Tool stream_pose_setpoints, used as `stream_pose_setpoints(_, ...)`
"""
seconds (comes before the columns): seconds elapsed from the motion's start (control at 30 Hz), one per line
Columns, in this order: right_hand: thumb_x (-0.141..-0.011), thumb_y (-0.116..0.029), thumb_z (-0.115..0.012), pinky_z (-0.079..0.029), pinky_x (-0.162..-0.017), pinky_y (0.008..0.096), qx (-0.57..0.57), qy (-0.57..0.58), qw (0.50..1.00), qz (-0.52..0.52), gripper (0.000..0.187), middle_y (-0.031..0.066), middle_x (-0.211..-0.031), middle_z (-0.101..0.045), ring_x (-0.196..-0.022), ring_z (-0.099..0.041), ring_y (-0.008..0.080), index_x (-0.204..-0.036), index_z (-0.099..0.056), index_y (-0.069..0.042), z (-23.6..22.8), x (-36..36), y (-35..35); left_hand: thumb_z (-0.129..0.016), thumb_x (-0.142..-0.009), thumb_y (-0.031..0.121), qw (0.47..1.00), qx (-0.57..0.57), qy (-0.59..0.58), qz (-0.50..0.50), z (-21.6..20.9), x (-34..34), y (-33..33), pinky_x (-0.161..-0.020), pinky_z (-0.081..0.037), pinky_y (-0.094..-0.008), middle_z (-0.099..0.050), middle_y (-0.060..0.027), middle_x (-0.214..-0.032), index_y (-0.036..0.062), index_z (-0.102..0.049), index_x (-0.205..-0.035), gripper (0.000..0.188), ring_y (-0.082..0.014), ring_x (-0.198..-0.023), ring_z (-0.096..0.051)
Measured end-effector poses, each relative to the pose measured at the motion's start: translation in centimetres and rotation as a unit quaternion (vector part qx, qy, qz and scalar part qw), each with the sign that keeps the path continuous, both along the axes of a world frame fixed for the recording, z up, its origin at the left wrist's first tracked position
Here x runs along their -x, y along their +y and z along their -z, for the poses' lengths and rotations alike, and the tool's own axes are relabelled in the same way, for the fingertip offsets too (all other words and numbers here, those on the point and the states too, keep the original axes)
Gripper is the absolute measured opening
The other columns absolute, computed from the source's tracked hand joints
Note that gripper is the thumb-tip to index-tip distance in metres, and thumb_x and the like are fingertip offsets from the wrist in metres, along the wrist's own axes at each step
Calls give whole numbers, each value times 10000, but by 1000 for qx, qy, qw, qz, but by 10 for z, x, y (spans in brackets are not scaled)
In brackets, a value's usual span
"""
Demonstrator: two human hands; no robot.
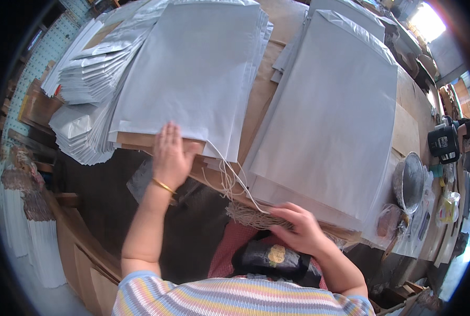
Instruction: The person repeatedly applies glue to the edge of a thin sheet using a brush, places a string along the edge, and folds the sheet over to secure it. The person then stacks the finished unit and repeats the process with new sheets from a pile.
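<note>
A stack of large white paper bags (187, 68) lies before me at the left. Along the near edge of its top bag runs a brown strip (140, 139). My left hand (173, 158) is pressed flat over that strip, fingers stretched out and slightly blurred. From the strip's right end a white cord (228, 160) stretches down to my right hand (301, 229), which pinches it between thumb and fingers. Below the cord, a bundle of loose cords (248, 215) hangs at the table's edge by my lap.
A second stack of white bags (330, 116) lies to the right. Fanned folded bags (95, 79) spread at the far left. A metal bowl (408, 181), a brush (390, 245) and a black device (444, 142) are on the right. Brown paper covers the table (264, 95).
</note>
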State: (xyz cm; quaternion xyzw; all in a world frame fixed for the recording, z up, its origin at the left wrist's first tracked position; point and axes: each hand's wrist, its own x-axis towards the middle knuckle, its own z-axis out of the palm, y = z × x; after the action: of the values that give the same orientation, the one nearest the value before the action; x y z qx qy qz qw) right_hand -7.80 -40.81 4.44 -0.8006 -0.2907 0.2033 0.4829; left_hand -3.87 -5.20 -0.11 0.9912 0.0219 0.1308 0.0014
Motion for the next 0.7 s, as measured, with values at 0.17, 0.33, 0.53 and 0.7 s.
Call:
stream_pose_setpoints(0.17,-835,20,-615,-491,-814,267,41,114,963,241,234,81,-966,-655,-882,-626,145,-1067,-644,27,0,53,-117,-382,-950,560,998,9,33,57,7,-18,-42,-1124,-249,-461,-462,-272,-1373,-118,-429,-1330,778,-397,-1314,-389)
stream_pose_setpoints(0.33,-882,40,-527,-487,-774,300,162,-153,885,410,190,108,-954,-649,-857,-610,177,-1018,-658,24,-33,73,-249,-565,-938,275,969,198,-38,143,-20,4,-66,-1006,-398,-437,-549,-252,-1254,-57,-521,-1266,470,-372,-1170,-522)
stream_pose_setpoints(0.53,-742,112,-550,-487,-760,404,564,-200,731,327,787,90,-971,-495,-855,-568,288,-1426,-428,-256,-11,107,-356,-681,-803,44,889,300,-8,347,-25,67,-171,-685,-507,-390,-658,-123,-830,25,-650,-908,111,-290,-749,-639)
stream_pose_setpoints(0.7,-751,52,-619,-486,-740,405,536,-274,743,292,657,87,-954,-495,-844,-568,269,-1346,-511,-206,1,95,-348,-642,-744,101,851,183,239,430,42,99,-221,-694,-506,-391,-628,-104,-778,62,-670,-815,85,-294,-756,-618)
